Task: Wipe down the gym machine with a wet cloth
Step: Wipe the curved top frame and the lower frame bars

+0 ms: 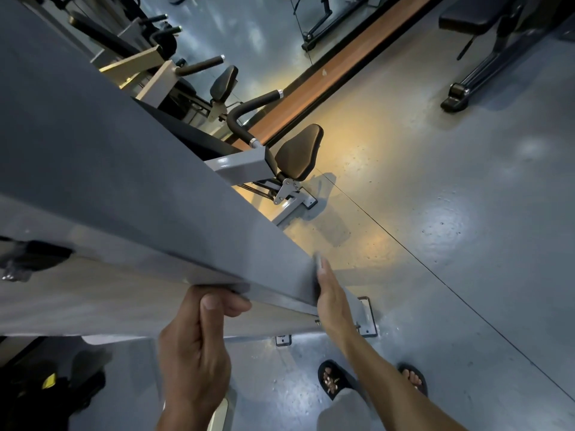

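Wiping in hand: right hand [329,290] lies flat against the grey painted steel machine beam's [130,181] near end, cloth barely discernible. Left hand [199,334] grips the beam's lower edge. Next: stroke along the face.

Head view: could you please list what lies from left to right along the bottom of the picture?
Black bag with yellow tag → left hand gripping the grey machine panel → right hand against the panel's end → black sandal.

A gym. Weight machines with a padded seat [298,154] and grip handles [249,110] stand on grey flooring [435,213]. A wall mirror [264,26] reflects them.
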A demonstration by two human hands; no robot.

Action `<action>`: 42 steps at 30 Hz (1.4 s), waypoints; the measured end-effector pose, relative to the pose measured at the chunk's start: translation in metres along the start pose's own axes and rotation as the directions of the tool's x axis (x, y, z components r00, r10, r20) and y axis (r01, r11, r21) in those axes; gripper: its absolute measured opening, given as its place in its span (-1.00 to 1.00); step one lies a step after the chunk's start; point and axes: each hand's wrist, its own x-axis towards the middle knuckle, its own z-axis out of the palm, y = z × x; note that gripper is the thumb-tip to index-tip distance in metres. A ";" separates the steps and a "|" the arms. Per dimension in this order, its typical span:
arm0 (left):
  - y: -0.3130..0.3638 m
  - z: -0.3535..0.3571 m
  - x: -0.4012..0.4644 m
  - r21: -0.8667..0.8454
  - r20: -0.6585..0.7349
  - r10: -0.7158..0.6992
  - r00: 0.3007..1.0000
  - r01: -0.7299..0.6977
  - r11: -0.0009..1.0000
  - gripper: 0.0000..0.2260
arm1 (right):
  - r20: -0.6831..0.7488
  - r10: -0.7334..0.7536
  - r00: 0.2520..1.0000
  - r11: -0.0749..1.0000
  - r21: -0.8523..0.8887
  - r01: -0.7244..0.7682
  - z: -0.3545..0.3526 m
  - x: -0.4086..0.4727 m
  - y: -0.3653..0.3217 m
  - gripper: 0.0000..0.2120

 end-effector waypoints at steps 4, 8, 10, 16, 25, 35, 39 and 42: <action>0.002 0.001 -0.001 -0.002 -0.015 -0.010 1.000 0.010 1.000 -0.63 | 0.041 -0.342 0.939 0.937 0.086 0.338 0.014 -0.018 -0.072 -0.52; 0.000 0.001 -0.001 -0.039 -0.004 -0.046 0.999 0.046 0.998 -0.65 | 0.078 -0.429 0.900 0.903 0.055 0.426 0.007 -0.023 -0.090 -0.52; -0.001 0.001 -0.001 -0.054 0.006 -0.049 0.999 0.049 0.997 -0.64 | 0.073 -0.407 0.910 0.912 0.074 0.402 0.003 -0.023 -0.076 -0.54; 0.002 -0.003 0.000 -0.084 0.026 -0.058 0.998 0.060 0.995 -0.63 | 0.084 -0.369 0.926 0.929 0.064 0.365 0.019 -0.035 -0.128 -0.53; -0.003 -0.006 0.001 -0.059 0.049 0.007 0.999 -0.004 0.998 -0.62 | 0.159 -0.584 0.796 0.812 0.097 0.576 0.026 -0.054 -0.170 -0.54; -0.008 -0.008 0.002 -0.149 0.088 0.023 0.996 -0.010 0.989 -0.64 | 0.194 -0.627 0.754 0.776 0.078 0.626 0.039 -0.076 -0.223 -0.49; -0.005 -0.009 0.002 -0.173 0.063 0.031 0.998 -0.020 0.985 -0.63 | 0.221 -0.697 0.682 0.707 0.056 0.705 0.036 -0.085 -0.235 -0.48; -0.004 -0.009 0.003 -0.154 0.050 0.032 0.998 -0.024 0.988 -0.53 | 0.251 -0.624 0.740 0.775 0.071 0.628 0.025 -0.081 -0.200 -0.44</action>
